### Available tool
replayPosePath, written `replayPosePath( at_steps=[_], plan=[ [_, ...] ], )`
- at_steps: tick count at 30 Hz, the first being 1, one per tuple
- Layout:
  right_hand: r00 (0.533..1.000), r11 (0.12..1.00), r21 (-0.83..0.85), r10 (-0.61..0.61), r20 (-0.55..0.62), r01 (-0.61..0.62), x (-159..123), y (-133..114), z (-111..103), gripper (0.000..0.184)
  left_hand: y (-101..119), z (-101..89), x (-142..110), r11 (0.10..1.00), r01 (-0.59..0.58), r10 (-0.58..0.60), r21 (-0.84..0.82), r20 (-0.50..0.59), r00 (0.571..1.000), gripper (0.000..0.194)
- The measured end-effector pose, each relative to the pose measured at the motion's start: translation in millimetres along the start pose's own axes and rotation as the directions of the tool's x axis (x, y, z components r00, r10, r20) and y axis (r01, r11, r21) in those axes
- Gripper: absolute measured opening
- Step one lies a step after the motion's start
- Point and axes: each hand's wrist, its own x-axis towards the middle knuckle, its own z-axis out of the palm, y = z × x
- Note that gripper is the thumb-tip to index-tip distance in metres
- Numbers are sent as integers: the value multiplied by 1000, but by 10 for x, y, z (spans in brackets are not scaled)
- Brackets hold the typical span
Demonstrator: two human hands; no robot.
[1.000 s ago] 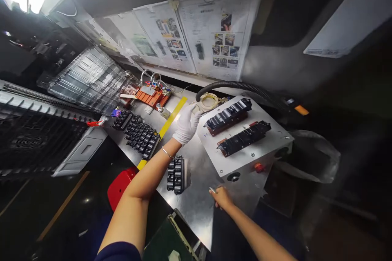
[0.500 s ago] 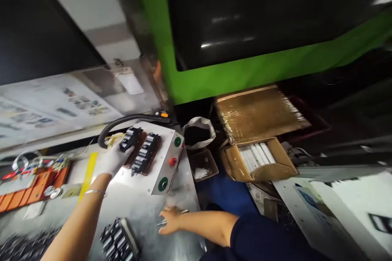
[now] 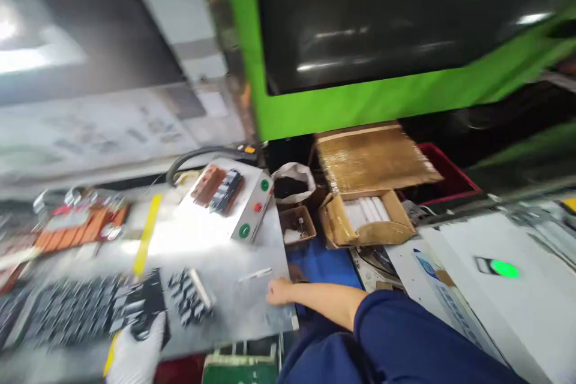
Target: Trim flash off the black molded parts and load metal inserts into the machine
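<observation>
While carton [image 3: 386,235] holds bars [image 3: 368,210], left hand [image 3: 135,353] seemingly grips black part [image 3: 152,295], right hand [image 3: 279,291] closed.

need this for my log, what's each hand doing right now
Left white-gloved hand: closed on a black plastic part.
Right bare hand: curled shut beside thin silvery rod.

Flat silver metal worktop [image 3: 243,312]: boxy grey control box [image 3: 247,213] sat back right, brown block [image 3: 207,185] left on top, long black ribbed part [image 3: 226,192] right. Yellow tape strip [image 3: 146,234] ran left of it, orange ribbed fixture [image 3: 72,234] farther left. Black part rows [image 3: 74,312] lay front left, thin pale rod [image 3: 255,275] front right.
</observation>
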Motion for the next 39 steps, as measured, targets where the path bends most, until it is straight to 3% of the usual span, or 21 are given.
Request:
replayPosePath(
  at_steps=[2, 3, 6, 8, 10, 12, 15, 18, 20, 24, 29, 31, 36, 39],
  plan=[
    [998, 988, -155, -16, 59, 25, -93, -16, 124, 29, -514, 332, -616, 978, 197, -186, -74, 126, 974, 34],
    [995, 971, -234, -35, 93, 56, -120, -28, 205, 30, -725, 504, -940, 943, 326, -315, -65, 134, 939, 37],
    [972, 875, -438, -129, 198, 205, -130, -102, 540, 30, -1166, 1027, -1812, 776, 626, -610, -80, 157, 777, 44],
    [937, 791, -513, -217, 274, 333, -147, -174, 833, 27, -1322, 1364, -2242, 659, 740, -719, -131, 180, 672, 48],
    [894, 703, -556, -300, 334, 444, -225, -245, 1134, 30, -1381, 1661, -2536, 608, 766, -742, -209, 196, 641, 58],
    [847, 613, -586, -378, 373, 531, -339, -310, 1412, 35, -1375, 1886, -2704, 595, 744, -721, -304, 207, 661, 68],
    [767, 473, -612, -482, 424, 634, -460, -403, 1757, 47, -1365, 2083, -2775, 540, 706, -694, -459, 231, 681, 73],
    [695, 351, -623, -540, 476, 699, -452, -513, 1976, 45, -1425, 2202, -2734, 394, 691, -705, -606, 282, 650, 88],
    [676, 304, -640, -562, 478, 705, -402, -615, 2046, 39, -1473, 2290, -2687, 282, 645, -691, -710, 316, 650, 92],
    [659, 256, -684, -619, 427, 683, -357, -902, 2132, 42, -1497, 2503, -2603, 78, 469, -625, -880, 323, 711, 69],
    [565, 133, -653, -645, 513, 745, -553, -1153, 2459, 43, -1474, 2740, -2555, -159, 343, -553, -926, 372, 746, 44],
    [579, 122, -669, -628, 520, 733, -634, -1175, 2584, 43, -1471, 2808, -2536, -228, 326, -538, -917, 398, 743, 39],
    [703, 136, -788, -559, 440, 601, -628, -1311, 2671, 47, -1458, 2898, -2478, -335, 331, -526, -882, 467, 711, 33],
    [751, 113, -839, -519, 408, 533, -637, -1365, 2684, 45, -1453, 2917, -2456, -375, 318, -520, -871, 482, 705, 33]
  ],
)
